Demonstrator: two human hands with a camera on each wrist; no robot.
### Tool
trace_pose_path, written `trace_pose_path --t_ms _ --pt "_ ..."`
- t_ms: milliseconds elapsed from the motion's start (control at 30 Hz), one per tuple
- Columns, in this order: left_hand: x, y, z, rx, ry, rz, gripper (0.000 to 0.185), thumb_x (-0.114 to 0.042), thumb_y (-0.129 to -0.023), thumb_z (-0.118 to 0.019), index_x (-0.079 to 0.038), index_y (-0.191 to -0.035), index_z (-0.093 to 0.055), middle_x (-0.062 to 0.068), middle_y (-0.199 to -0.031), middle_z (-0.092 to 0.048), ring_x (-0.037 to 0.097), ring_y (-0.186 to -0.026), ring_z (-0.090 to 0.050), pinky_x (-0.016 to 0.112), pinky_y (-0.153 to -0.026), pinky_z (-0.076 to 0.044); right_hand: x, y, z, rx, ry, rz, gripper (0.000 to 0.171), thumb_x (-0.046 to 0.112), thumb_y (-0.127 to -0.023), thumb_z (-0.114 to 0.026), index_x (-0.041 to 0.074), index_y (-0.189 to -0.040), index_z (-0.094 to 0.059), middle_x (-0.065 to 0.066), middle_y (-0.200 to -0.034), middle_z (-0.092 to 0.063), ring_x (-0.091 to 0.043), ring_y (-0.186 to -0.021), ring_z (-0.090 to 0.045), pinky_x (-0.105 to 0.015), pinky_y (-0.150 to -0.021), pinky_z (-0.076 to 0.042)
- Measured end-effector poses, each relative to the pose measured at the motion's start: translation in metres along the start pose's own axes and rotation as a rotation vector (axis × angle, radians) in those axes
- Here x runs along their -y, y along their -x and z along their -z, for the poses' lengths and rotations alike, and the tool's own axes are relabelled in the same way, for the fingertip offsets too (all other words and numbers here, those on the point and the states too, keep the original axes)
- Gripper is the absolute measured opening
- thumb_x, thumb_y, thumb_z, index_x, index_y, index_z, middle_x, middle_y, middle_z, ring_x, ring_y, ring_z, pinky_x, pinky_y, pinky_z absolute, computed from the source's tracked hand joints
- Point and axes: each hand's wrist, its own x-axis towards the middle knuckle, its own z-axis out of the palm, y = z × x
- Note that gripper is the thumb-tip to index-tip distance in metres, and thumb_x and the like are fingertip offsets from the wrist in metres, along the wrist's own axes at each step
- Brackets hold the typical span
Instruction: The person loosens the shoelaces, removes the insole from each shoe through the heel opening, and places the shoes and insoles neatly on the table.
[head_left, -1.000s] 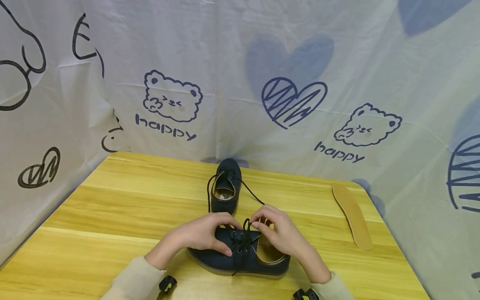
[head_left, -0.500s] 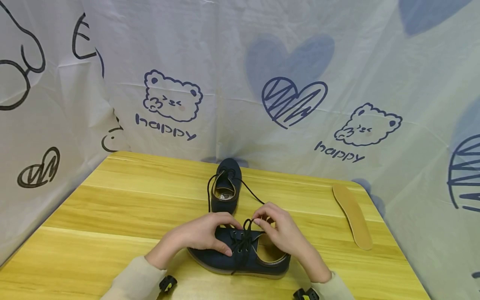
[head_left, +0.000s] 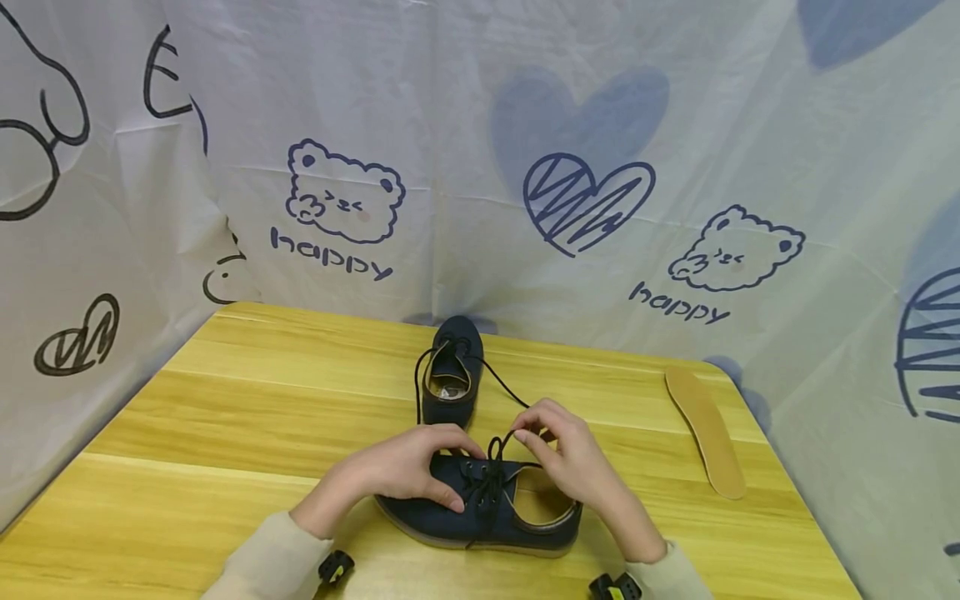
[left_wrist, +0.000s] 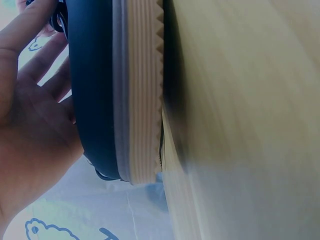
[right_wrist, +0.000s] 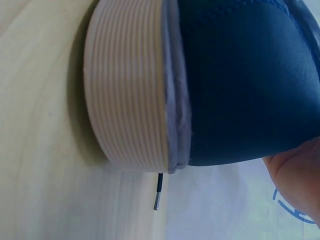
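A dark blue lace-up shoe (head_left: 480,517) lies across the near part of the wooden table (head_left: 225,417), toe to the left. My left hand (head_left: 408,471) is curled over its toe and grips it; in the left wrist view the shoe (left_wrist: 95,90) and its ribbed sole fill the frame beside my palm (left_wrist: 30,135). My right hand (head_left: 558,458) pinches the black lace (head_left: 495,454) above the eyelets. The right wrist view shows the shoe's heel (right_wrist: 240,85) and a lace tip (right_wrist: 158,192) on the table.
A second dark shoe (head_left: 450,371) stands behind, its loose laces trailing towards my right hand. A tan insole (head_left: 708,433) lies at the right near the table's edge. A printed cloth backdrop (head_left: 480,167) surrounds the table.
My right hand has lifted slightly up and to the right, drawing the lace taut. The left hand and both shoes have stayed put.
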Motion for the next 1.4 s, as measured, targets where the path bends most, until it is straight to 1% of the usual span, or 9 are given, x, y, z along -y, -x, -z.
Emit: trace_pose_path --t_ms 300,533,867,1200,1400 --pt "-0.0005 0.0005 -0.0005 0.001 -0.008 0.005 0.056 -0.031 -0.083 -0.091 -0.025 -0.133 -0.068 -0.010 -0.132 -0.064 0.014 -0.125 -0.057 0.039 -0.110 -0.046 0.0001 0.0002 0.0019 -0.014 -0.005 -0.006 0.007 0.013 -0.102 -0.068 0.020 -0.105 -0.071 0.007 -0.100 -0.067 -0.007 -0.086 -0.060 -0.029 -0.075 -0.056" --pt "-0.0008 0.0009 -0.0004 0.000 0.005 0.002 0.056 -0.029 -0.083 -0.091 -0.024 -0.133 -0.068 -0.010 -0.132 -0.064 0.017 -0.126 -0.057 0.039 -0.110 -0.046 -0.0008 0.0003 0.0026 -0.020 0.000 -0.018 0.010 0.012 -0.102 -0.068 0.020 -0.105 -0.071 0.011 -0.098 -0.064 -0.007 -0.084 -0.060 -0.028 -0.074 -0.056" --pt "-0.0027 0.0006 0.0007 0.010 0.021 0.007 0.056 -0.028 -0.083 -0.091 -0.023 -0.134 -0.068 -0.009 -0.133 -0.064 0.015 -0.128 -0.056 0.045 -0.111 -0.046 -0.0034 0.0007 0.0036 -0.052 0.017 0.021 0.011 0.007 -0.101 -0.068 0.017 -0.105 -0.071 0.009 -0.097 -0.064 -0.006 -0.084 -0.060 -0.028 -0.072 -0.056" --pt "-0.0022 0.0005 0.0006 0.011 0.020 0.017 0.056 -0.029 -0.083 -0.091 -0.024 -0.133 -0.068 -0.009 -0.133 -0.064 0.015 -0.129 -0.056 0.046 -0.111 -0.045 -0.0069 0.0005 0.0053 -0.070 0.018 0.013 0.011 0.008 -0.101 -0.068 0.018 -0.105 -0.071 0.009 -0.098 -0.064 -0.007 -0.083 -0.060 -0.029 -0.072 -0.056" --pt "-0.0019 0.0011 0.0006 0.010 0.024 0.016 0.056 -0.029 -0.083 -0.091 -0.024 -0.133 -0.068 -0.009 -0.133 -0.064 0.016 -0.129 -0.056 0.046 -0.111 -0.045 -0.0070 0.0007 0.0062 -0.070 0.011 0.003 0.009 0.010 -0.102 -0.067 0.018 -0.106 -0.071 0.007 -0.099 -0.065 -0.007 -0.084 -0.060 -0.030 -0.072 -0.056"
